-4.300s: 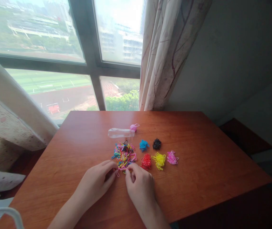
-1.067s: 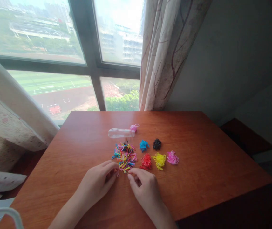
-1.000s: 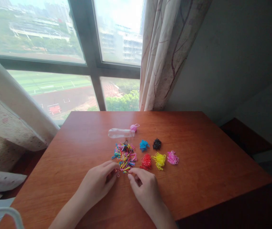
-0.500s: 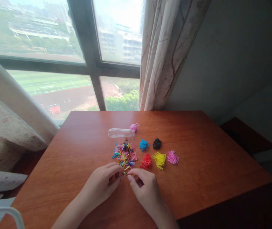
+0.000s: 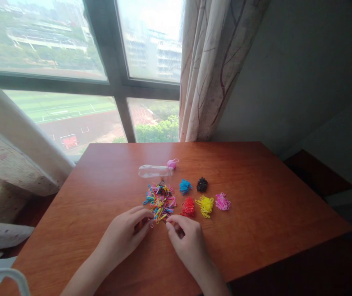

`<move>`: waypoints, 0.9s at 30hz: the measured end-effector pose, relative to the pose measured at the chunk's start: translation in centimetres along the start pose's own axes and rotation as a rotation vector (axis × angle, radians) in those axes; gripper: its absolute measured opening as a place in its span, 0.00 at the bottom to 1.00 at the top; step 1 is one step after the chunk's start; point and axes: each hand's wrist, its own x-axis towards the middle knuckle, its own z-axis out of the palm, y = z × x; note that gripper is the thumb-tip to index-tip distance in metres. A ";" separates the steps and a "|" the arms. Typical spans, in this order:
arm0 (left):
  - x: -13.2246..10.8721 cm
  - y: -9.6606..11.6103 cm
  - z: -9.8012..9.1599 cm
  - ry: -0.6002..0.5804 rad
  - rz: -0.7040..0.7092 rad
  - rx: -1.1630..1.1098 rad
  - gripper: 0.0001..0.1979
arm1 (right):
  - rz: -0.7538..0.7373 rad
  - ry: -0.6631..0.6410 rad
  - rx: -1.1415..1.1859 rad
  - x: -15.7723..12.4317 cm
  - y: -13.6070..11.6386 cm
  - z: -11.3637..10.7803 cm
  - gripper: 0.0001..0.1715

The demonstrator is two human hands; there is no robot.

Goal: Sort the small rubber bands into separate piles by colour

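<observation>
At the near edge of a mixed heap of coloured rubber bands (image 5: 160, 199), my left hand (image 5: 129, 226) has thumb and fingers closed in a pinch. A small pale pink loop (image 5: 151, 225) shows at its fingertips. My right hand (image 5: 188, 236), just to the right, pinches a thin dark rubber band whose end sticks out toward the heap. Right of the heap lie single-colour piles: red rubber bands (image 5: 188, 206), yellow rubber bands (image 5: 206, 205), pink rubber bands (image 5: 223, 202), blue rubber bands (image 5: 185, 186) and black rubber bands (image 5: 202, 184).
A clear bottle (image 5: 154, 171) lies on its side behind the heap, with a pink looped cap (image 5: 171, 164) by its mouth. The brown wooden table (image 5: 271, 197) reaches the window and curtains (image 5: 207, 74). A white curved frame (image 5: 12, 273) stands at lower left.
My hands, close together at the heap's near edge before, are now a little apart. The left has drawn away leftward, and a yellowish band between the fingertips no longer shows there.
</observation>
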 end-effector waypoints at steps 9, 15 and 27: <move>0.0 0.0 -0.1 0.007 -0.022 0.014 0.08 | 0.003 0.034 0.024 -0.1 -0.3 -0.1 0.10; -0.1 -0.4 -0.1 0.002 -0.023 0.050 0.09 | -0.028 0.162 -0.098 1.1 -0.2 -3.0 0.14; -0.2 -0.4 -0.1 -0.016 -0.015 0.097 0.09 | 0.133 0.444 -0.493 -0.1 7.0 -11.4 0.22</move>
